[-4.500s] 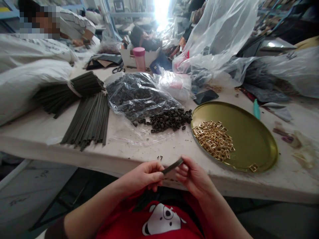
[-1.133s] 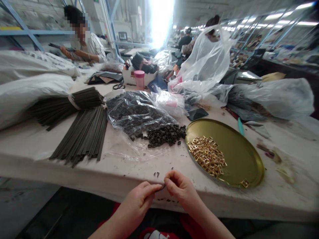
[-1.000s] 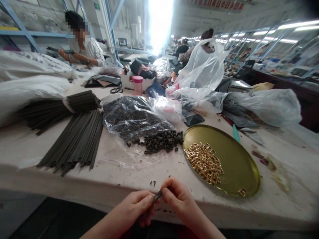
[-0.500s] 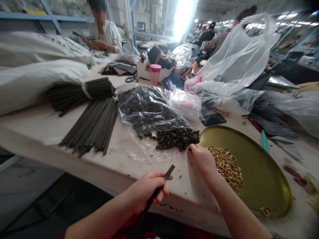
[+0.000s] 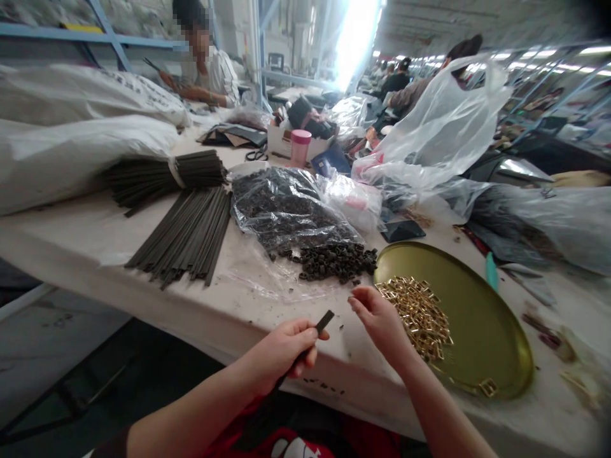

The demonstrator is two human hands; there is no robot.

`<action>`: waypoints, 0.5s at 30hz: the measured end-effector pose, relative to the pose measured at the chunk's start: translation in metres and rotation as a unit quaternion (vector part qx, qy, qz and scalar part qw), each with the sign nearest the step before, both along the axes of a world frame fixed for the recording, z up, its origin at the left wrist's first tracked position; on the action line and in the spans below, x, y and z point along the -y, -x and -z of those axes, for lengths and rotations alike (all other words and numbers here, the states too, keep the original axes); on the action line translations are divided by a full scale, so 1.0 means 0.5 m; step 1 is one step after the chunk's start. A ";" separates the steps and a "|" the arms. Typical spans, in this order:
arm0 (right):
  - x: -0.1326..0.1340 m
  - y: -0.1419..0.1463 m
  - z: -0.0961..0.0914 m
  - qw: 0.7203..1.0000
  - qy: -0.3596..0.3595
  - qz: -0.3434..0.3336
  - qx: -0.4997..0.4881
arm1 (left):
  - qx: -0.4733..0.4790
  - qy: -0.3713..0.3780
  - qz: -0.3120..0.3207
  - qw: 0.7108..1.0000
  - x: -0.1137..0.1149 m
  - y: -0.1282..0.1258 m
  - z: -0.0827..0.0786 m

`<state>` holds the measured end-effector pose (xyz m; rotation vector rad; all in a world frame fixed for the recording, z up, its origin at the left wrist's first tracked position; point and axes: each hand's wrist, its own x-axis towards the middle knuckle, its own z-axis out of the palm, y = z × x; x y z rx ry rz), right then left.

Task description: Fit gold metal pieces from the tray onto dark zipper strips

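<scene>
My left hand (image 5: 298, 346) is closed round a narrow dark strap (image 5: 325, 320). The strap's flat end sticks out past my thumb, and its length runs down towards my lap. My right hand (image 5: 375, 312) is just in front of a pile of small dark loops (image 5: 334, 262), with its fingertips drawn together. Whatever sits between those fingertips is too small to make out. The loops spill from a clear plastic bag (image 5: 291, 203). Right of my right hand, gold metal buckles (image 5: 420, 318) lie heaped on an oval gold-coloured tray (image 5: 482, 305).
Left of the bag lie loose dark strips (image 5: 184, 235) and a tied bundle (image 5: 167, 175). Behind are a pink-lidded jar (image 5: 300, 147), scissors (image 5: 256, 154) and a dark flat object (image 5: 403, 230). White sacks (image 5: 81, 140) fill the left; co-workers sit further back.
My right hand has drawn back from the pile of loops, towards me. My left hand still grips the strap in nearly the same place. The camera view has shifted slightly.
</scene>
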<state>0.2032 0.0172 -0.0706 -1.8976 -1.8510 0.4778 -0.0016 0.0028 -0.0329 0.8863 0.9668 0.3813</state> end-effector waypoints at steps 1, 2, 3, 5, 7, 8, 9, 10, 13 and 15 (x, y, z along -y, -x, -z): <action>0.021 0.014 -0.005 0.986 0.023 0.020 -0.166 | -0.015 -0.041 0.014 0.999 0.000 -0.003 0.002; 0.040 0.029 -0.010 0.944 0.052 0.041 -0.323 | -0.029 -0.082 0.025 0.996 -0.001 -0.007 0.003; 0.056 0.045 -0.014 0.888 0.068 0.072 -0.449 | -0.043 -0.121 0.030 0.991 -0.001 -0.012 0.004; 0.077 0.074 -0.022 0.769 0.077 0.132 -0.621 | -0.069 -0.183 0.028 0.980 0.000 -0.020 0.005; 0.086 0.096 -0.029 0.682 0.080 0.183 -0.703 | -0.100 -0.228 0.021 0.968 0.005 -0.024 0.005; 0.088 0.104 -0.031 0.653 0.085 0.201 -0.725 | -0.118 -0.248 0.020 0.961 0.008 -0.023 0.006; 0.090 0.111 -0.032 0.633 0.092 0.216 -0.738 | -0.136 -0.269 0.020 0.953 0.011 -0.022 0.006; 0.092 0.115 -0.033 0.619 0.098 0.226 -0.745 | -0.153 -0.290 0.020 0.944 0.014 -0.020 0.008; 0.099 0.123 -0.030 0.603 0.106 0.238 -0.754 | -0.189 -0.344 0.022 0.920 0.023 -0.016 0.011; 0.104 0.126 -0.026 0.599 0.106 0.245 -0.755 | -0.204 -0.366 0.025 0.908 0.027 -0.015 0.011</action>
